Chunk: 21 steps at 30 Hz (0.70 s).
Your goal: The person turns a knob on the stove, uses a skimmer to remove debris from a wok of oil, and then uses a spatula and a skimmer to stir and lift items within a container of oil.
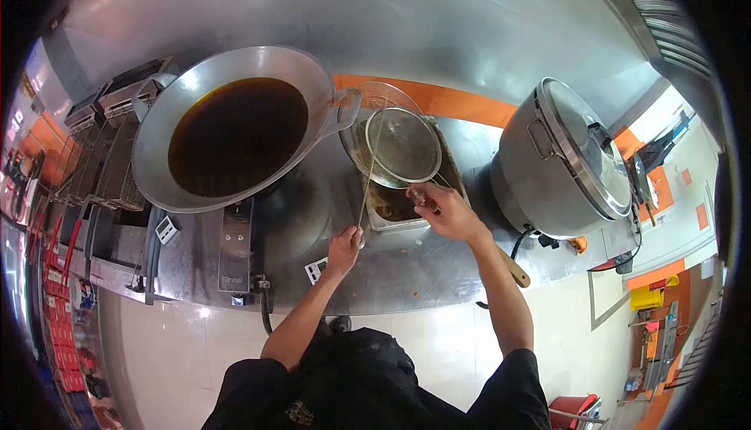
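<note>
My left hand (344, 250) is closed around the lower end of a long thin metal rod (368, 187), which slants up across a round fine-mesh strainer (404, 145). My right hand (442, 209) is closed just below the strainer's rim, its fingertips pinched together; what they hold is too small to make out. Behind the strainer lies a wider wire skimmer (356, 142), and both are over a rectangular metal tray (403, 225) with dark residue inside. A wooden handle (518, 272) pokes out beneath my right forearm.
A large wok (317, 82) of dark oil (238, 136) stands on the left, beside fryer baskets (117, 168). To the right is a big lidded metal pot (540, 160). Small white timers (166, 230) sit along the steel counter (438, 273). A steel wall rises behind.
</note>
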### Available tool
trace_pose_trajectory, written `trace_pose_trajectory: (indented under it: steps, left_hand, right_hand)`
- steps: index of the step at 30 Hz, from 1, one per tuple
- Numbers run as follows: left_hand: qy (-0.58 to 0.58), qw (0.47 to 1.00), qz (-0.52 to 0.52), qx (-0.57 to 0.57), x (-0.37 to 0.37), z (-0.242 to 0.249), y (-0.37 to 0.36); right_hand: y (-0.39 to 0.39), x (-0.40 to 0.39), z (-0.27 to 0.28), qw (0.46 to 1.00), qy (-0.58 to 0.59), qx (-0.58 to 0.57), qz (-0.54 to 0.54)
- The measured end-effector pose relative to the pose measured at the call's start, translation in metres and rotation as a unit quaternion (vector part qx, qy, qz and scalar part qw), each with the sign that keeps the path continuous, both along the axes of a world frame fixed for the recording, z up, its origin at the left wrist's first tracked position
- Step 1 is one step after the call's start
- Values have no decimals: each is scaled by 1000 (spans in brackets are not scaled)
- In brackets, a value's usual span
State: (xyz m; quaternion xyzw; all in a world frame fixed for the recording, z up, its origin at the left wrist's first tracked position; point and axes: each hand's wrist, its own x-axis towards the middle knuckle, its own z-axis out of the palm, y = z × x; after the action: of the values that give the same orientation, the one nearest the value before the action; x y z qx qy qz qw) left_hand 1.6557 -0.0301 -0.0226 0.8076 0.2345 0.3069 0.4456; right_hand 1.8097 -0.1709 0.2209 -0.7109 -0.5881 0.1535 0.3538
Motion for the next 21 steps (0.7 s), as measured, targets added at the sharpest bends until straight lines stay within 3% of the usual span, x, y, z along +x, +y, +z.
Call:
trace_pose_trajectory:
  steps: [7, 10, 12, 15, 18, 19, 21]
  left_hand:
    - [-44, 997, 5, -58, -5, 24, 5]
    - [-62, 989, -22, -131, -20, 48, 4]
    - [40, 992, -58, -105, -39, 56, 5]
    - [-4, 994, -62, -94, -72, 78, -2]
    - [9, 995, -93, -27, -97, 94, 3]
    - [8, 995, -98, -26, -101, 97, 8]
    - [23, 990, -115, 84, -107, 101, 19]
  right_hand:
    - [0, -4, 24, 998, -49, 29, 5]
    - [-9, -3, 19, 999, -13, 36, -23]
    - [-18, -2, 17, 999, 5, 34, -41]
    - [-32, 6, 10, 993, -30, 95, -57]
    - [-41, 8, 19, 976, 67, 120, -170]
    - [-44, 12, 22, 975, 66, 122, -175]
    - [-48, 28, 29, 963, 139, 161, -163]
